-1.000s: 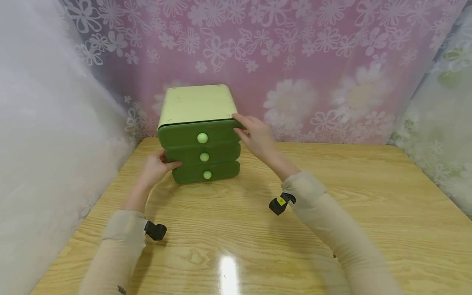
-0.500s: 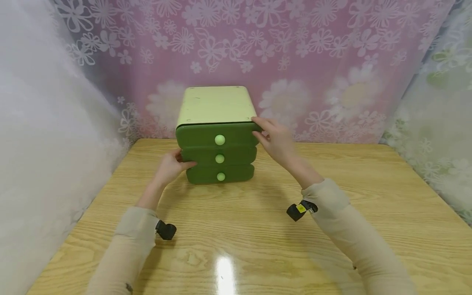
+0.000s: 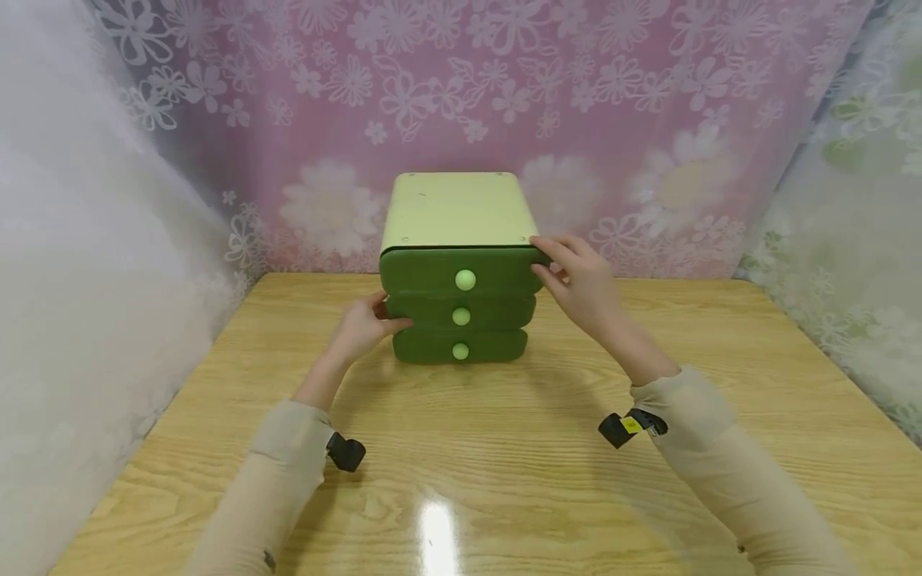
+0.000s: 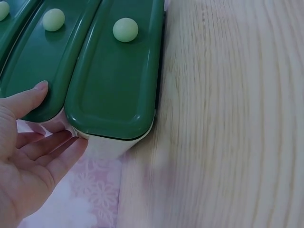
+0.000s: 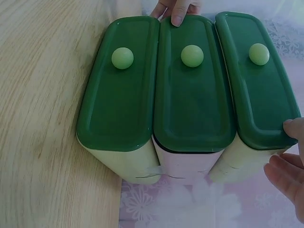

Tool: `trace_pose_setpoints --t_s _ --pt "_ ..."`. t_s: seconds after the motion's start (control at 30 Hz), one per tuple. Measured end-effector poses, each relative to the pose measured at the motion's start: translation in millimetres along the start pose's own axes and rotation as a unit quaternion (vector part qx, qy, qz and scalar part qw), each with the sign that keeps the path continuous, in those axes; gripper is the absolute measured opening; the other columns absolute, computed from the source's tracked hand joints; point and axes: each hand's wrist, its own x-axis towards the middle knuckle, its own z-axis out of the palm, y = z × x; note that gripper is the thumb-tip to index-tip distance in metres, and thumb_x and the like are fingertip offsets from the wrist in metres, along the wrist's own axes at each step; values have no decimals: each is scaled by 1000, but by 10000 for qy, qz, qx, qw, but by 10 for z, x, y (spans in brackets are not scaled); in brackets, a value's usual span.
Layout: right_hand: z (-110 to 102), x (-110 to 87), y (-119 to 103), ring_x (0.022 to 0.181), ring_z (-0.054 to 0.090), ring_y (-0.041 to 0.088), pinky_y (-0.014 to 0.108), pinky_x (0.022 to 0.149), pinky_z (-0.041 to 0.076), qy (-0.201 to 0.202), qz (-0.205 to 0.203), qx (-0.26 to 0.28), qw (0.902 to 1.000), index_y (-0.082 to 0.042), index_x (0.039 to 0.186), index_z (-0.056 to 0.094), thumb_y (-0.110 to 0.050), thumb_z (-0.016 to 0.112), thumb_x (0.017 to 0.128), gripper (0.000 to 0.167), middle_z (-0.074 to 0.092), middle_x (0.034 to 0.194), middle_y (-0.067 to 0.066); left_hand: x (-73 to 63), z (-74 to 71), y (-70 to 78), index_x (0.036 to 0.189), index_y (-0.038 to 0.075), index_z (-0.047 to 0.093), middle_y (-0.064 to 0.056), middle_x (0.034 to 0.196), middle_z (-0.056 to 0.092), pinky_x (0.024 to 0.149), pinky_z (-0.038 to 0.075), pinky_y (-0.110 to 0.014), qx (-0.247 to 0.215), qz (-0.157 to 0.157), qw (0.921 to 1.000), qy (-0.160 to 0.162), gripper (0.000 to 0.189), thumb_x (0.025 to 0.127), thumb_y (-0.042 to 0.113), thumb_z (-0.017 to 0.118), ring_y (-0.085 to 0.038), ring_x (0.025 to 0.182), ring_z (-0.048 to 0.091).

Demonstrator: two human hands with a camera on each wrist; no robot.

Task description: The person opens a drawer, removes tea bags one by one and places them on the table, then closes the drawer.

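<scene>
A small three-drawer desktop cabinet [image 3: 461, 210] with a pale yellow-green top stands upright on the table. Each dark green drawer front [image 5: 194, 104] carries a round light green knob [image 3: 465, 280], and all three drawers are closed. My left hand [image 3: 362, 330] grips the cabinet's left side, thumb on the front of the middle drawer and fingers along the side wall, as the left wrist view shows. At the upper right corner my right hand [image 3: 585, 290] holds the cabinet, its thumb [image 5: 292, 127] on the top drawer's front and fingers against the side.
Wood-grain table [image 3: 475, 456] surface extends in front of the cabinet and to both sides. A pink flowered curtain [image 3: 461, 88] hangs close behind it. White cloth [image 3: 86, 240] borders the left, and pale flowered cloth [image 3: 864, 192] the right.
Both hands have moved the cabinet to the right along the table. It has turned slightly, so its front now faces me squarely. The drawers have stayed closed.
</scene>
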Motion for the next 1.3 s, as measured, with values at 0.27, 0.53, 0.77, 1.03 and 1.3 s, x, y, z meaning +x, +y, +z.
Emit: trace_pose_setpoints --t_s 0.27,0.53,0.77,1.03,1.3 --pt "-175 -94 55 72 61 25 36 63 54 -55 109 -100 9999 1 116 64 -2 68 83 33 59 104 19 10 161 68 136 5 47 -15 120 59 85 50 -38 -88 162 9998 -62 64 81 23 74 -28 108 57" --pt "-313 -205 123 72 61 27 37 62 54 -30 156 -116 9998 2 115 64 0 69 81 34 59 105 20 43 321 111 136 11 47 -11 122 59 88 49 -39 -112 89 9998 -167 63 80 24 74 -25 111 56" --pt "-433 -257 186 70 61 28 38 60 54 61 40 -306 9995 2 114 64 3 70 80 35 60 104 20 74 434 199 140 12 42 -12 121 59 89 48 -38 -164 6 9997 -180 68 81 24 74 -23 111 56" --pt "-506 -321 246 71 62 26 37 59 53 117 -37 -424 9990 1 116 64 2 70 80 36 60 107 18 98 528 225 142 12 40 -10 119 60 88 49 -37 -158 95 9996 -202 71 81 25 74 -22 110 57" --pt "-482 -323 249 72 61 26 36 60 53 193 -94 -452 9987 2 116 63 2 69 81 35 59 107 19 103 518 203 144 14 36 -11 124 56 92 46 -40 -290 -26 9992 -281 73 82 25 72 -24 115 53"
